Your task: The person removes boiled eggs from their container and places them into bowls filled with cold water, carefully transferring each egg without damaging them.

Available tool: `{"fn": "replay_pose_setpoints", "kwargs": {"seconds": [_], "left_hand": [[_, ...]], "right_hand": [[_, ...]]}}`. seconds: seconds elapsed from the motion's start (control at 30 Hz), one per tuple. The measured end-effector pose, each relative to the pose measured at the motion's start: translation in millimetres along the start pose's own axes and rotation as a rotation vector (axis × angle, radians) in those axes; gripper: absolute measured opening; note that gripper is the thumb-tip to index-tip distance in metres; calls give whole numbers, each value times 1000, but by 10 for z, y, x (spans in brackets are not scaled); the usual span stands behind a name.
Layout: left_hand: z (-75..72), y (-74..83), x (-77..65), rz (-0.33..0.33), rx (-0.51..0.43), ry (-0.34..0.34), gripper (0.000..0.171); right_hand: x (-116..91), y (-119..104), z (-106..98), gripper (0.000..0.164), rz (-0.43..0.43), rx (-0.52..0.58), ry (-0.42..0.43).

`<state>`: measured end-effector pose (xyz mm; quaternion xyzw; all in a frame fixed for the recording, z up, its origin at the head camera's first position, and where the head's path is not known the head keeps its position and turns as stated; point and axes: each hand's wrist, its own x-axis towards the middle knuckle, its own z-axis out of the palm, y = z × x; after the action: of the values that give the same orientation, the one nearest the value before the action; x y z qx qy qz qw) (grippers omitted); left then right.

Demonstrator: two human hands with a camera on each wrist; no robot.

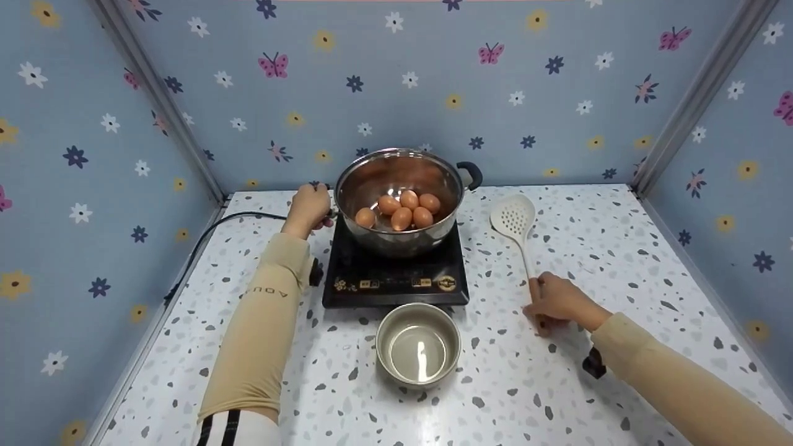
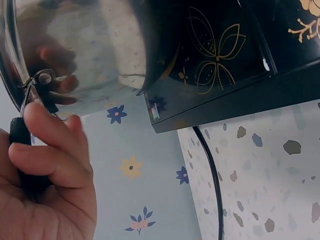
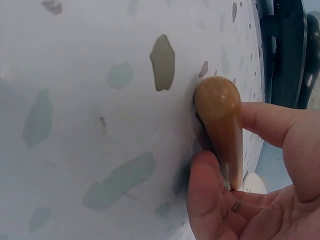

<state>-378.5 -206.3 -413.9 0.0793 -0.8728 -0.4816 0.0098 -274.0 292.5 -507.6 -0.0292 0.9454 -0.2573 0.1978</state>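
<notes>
A steel pot (image 1: 396, 243) with several brown eggs (image 1: 401, 218) inside stands on a black induction cooker (image 1: 396, 291). My left hand (image 1: 310, 207) grips the pot's left handle (image 2: 21, 145), a black grip on a metal loop in the left wrist view. On the right, a skimmer (image 1: 513, 217) with a pale perforated head and a wooden handle (image 3: 220, 110) lies on the table. The fingers and thumb of my right hand (image 1: 560, 300) are round that handle close to its end. Both hands are bare, with beige sleeves above them.
In front of the cooker sits a greenish-grey bowl (image 1: 418, 378). A black power cord (image 1: 217, 226) runs from behind my left hand to the table's left edge. Patterned blue panels (image 1: 409, 93) enclose the speckled table (image 1: 495, 402) at the back and sides.
</notes>
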Motion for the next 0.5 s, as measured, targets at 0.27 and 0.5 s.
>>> {"fn": "replay_pose_setpoints", "kwargs": {"seconds": [0.27, 0.5], "left_hand": [[23, -12, 33, 11, 81, 36, 54], [37, 0, 32, 46, 127, 95, 54]], "right_hand": [[24, 11, 25, 74, 26, 46, -15], [20, 27, -11, 75, 25, 68, -23]]}}
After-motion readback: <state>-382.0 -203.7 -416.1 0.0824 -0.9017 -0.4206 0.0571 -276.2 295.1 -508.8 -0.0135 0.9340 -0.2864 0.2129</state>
